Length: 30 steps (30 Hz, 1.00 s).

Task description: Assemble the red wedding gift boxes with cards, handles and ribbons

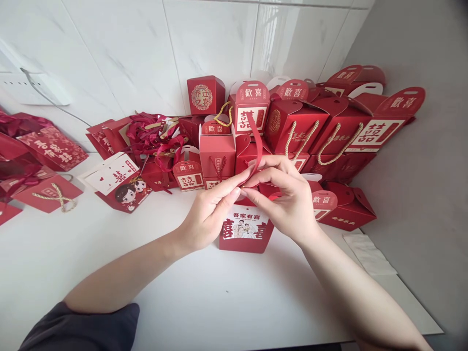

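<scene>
A red gift box [243, 243] with a white panel showing a couple stands on the white table, below both hands. Above its top, my left hand [212, 209] and my right hand [287, 195] meet with fingertips pinched together. A red ribbon [258, 146] rises in a curve from between them. The fingers of my left hand are closed on the ribbon's lower part. My right thumb and index finger pinch at the same spot, also on the ribbon. Fingers hide the place where the ribbon meets the box top.
Stacked red gift boxes [300, 122], some with gold rope handles, line the tiled wall. A white-topped box [120, 183] and ribboned bags [54, 148] stand at the left. White tissue [369, 253] lies at the right by the grey wall.
</scene>
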### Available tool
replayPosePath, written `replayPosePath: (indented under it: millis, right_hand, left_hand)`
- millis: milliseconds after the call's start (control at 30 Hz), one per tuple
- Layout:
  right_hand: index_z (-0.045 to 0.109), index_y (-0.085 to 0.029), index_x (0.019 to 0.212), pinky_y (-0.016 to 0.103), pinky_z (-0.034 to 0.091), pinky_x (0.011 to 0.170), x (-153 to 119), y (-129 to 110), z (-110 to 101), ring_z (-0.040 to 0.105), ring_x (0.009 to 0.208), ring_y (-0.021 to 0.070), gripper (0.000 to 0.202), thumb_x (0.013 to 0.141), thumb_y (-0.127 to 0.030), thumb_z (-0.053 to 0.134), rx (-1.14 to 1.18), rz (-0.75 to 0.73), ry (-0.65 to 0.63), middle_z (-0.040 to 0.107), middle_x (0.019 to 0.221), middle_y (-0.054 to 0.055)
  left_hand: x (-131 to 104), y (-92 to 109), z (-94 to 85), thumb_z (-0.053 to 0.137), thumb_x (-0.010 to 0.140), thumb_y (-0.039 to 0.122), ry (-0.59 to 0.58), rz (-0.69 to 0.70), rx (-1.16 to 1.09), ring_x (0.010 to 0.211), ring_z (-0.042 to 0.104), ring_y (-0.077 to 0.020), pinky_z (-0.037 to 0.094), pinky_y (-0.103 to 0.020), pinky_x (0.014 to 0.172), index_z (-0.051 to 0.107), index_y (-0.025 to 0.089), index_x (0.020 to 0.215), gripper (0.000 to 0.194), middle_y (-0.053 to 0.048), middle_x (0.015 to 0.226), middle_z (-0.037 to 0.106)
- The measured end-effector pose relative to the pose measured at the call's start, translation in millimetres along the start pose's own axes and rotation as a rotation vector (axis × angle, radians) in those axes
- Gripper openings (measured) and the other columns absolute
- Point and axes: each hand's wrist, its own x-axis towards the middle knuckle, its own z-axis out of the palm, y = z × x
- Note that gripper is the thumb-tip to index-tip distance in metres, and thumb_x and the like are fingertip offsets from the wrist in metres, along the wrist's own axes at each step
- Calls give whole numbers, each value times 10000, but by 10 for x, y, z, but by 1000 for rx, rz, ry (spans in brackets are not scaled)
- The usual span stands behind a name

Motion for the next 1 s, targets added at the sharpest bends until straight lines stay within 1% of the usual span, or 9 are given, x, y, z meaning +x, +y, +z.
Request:
replayPosePath:
  millis: [100,167,333,400,500,600,667,867,1000]
  right_hand:
    - [647,-223,796,327,528,793,-13,-5,12,631,813,162,93,834,-211,730,89,60,-29,661,839,3]
    - [630,-218,785,302,526,742,-14,4,2,621,746,144,121,818,-210,746,130,102,-30,658,777,-16]
    - [635,-213,820,286,546,708,34,25,-161,646,751,144,151,781,-209,780,253,188,-76,672,802,-16]
    - [656,-214,833,284,552,710,67,15,-277,656,767,146,120,793,-218,768,260,218,-178,688,815,-12]
    - [704,-218,855,284,559,712,111,0,-422,672,758,142,15,845,-227,711,208,253,-442,719,836,-6]
    - [731,-223,885,284,561,712,140,11,-467,690,767,145,82,867,-180,663,134,212,-671,741,866,-4]
    - [730,-227,884,287,551,719,146,29,-451,690,780,149,129,857,-130,648,60,148,-733,744,875,-8]
    - [645,-224,828,250,483,614,108,31,-398,622,670,124,134,818,-92,662,-156,138,-682,705,803,-35]
    - [591,-220,818,230,451,592,76,-33,-379,586,645,110,151,826,-85,658,-206,161,-627,675,783,-42]
  left_hand:
    - [13,5,-25,448,1003,221,-39,68,101,1362,475,-204,397,-347,1177,523,302,1406,417,17,1463,510]
    - [26,17,-46,443,1003,215,-63,84,141,1342,498,-200,421,-332,1152,490,305,1430,439,8,1475,497]
    - [105,98,-153,624,893,224,-157,-49,251,1135,648,-209,511,-325,1006,335,259,1503,676,-68,1261,673]
    - [153,128,-213,668,842,224,-265,-129,347,1124,651,-217,503,-324,989,410,250,1448,659,-52,1193,703]
    - [211,129,-273,656,834,263,-421,-222,457,1021,684,-214,518,-299,901,627,245,1217,385,-18,1112,727]
    - [228,98,-273,621,844,282,-418,-242,496,879,694,-209,520,-273,786,726,198,963,180,-21,930,745]
    - [221,86,-252,604,840,268,-394,-243,500,812,681,-203,506,-256,716,735,184,886,162,-19,809,730]
    - [186,98,-191,573,836,248,-387,-222,508,702,625,-161,443,-228,622,727,190,918,184,-4,749,691]
    - [168,85,-166,569,838,242,-363,-226,514,706,624,-164,443,-232,632,712,197,974,203,-9,772,692]
